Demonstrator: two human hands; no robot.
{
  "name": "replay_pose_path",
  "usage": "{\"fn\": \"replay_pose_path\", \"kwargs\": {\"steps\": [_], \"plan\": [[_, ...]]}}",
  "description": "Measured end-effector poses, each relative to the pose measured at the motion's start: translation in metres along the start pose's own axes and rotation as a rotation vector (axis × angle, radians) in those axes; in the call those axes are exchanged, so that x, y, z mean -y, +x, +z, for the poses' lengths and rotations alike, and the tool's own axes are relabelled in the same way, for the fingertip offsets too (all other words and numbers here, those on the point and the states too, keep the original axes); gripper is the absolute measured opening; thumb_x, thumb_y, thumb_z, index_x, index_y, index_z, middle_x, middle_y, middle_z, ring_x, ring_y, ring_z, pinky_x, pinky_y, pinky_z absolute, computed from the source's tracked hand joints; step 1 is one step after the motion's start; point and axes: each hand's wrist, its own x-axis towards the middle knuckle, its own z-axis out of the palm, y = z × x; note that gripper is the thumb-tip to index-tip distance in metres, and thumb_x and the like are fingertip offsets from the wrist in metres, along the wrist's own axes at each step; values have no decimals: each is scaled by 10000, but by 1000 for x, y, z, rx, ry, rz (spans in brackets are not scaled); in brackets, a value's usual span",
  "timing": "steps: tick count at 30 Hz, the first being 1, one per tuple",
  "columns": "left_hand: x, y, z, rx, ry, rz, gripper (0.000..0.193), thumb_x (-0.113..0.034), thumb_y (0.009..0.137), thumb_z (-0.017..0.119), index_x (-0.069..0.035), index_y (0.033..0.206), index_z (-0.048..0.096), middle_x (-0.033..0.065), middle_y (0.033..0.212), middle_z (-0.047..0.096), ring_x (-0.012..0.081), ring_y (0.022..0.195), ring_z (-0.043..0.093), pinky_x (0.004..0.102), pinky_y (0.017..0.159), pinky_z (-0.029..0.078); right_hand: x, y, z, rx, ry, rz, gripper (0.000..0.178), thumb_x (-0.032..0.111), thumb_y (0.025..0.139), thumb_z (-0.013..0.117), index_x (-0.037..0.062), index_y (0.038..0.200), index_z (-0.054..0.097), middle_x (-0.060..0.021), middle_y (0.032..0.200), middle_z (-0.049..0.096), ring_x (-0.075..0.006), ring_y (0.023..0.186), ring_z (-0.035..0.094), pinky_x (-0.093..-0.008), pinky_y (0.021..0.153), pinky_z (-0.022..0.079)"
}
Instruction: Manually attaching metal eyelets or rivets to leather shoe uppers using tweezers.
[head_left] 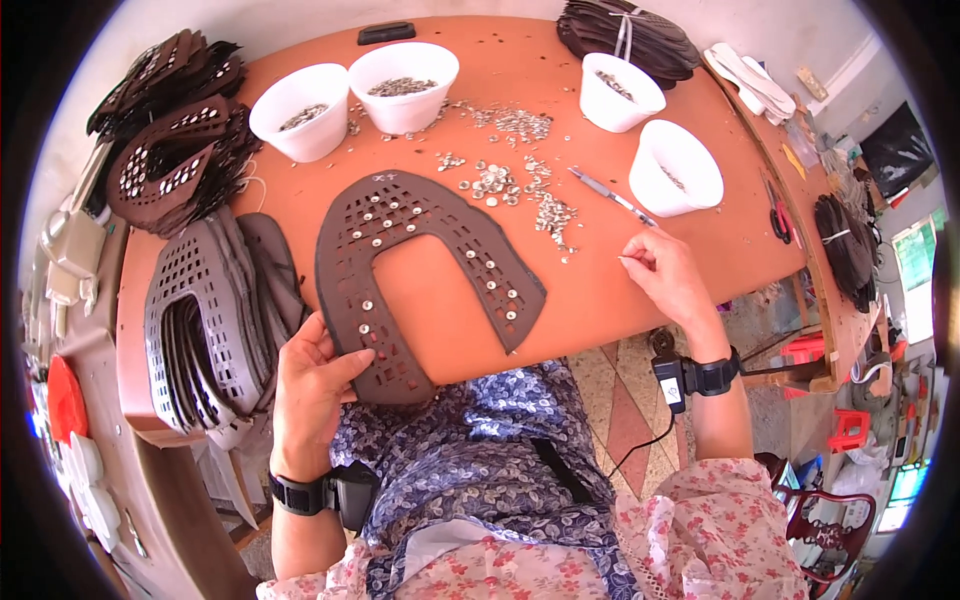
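Note:
A dark brown shoe upper, cut in a U shape and pierced with rows of slots, lies flat at the table's near edge. Several round silvery studs sit on both of its arms and its curved top. My left hand grips its lower left edge, thumb on top and fingers underneath. Off to the right, my right hand is raised over the table with thumb and forefinger pinched together; a tiny pale bit shows at the fingertips, too small to name. Loose metal studs lie scattered beyond the upper.
White tubs with small metal pieces stand at the back left, and two more tubs at the right. A pen lies between. Stacked uppers crowd the left edge. Red-handled scissors lie at the right edge.

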Motion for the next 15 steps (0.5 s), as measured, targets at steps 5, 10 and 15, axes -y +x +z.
{"fn": "replay_pose_path", "kwargs": {"steps": [5,10,15], "plan": [[4,0,3,77,72,60,535,107,770,612,14,1281,481,80,1143,640,154,990,632,255,794,523,11,-15,11,-46,163,49,36,6,847,645,3,862,613,-17,748,603,-76,699,581,-233,612,468],[8,2,1,67,100,-51,629,142,776,590,13,1362,401,108,1147,644,157,993,649,249,794,542,116,-38,64,111,503,-110,82,-27,834,654,23,874,604,-10,828,586,-60,723,583,-214,610,474],[5,1,3,44,40,-30,520,130,781,600,22,1274,476,97,1011,685,130,886,658,233,727,534,146,-27,117,158,353,-385,145,-13,799,673,19,873,552,-89,791,562,-218,662,623,-324,597,505]]}}
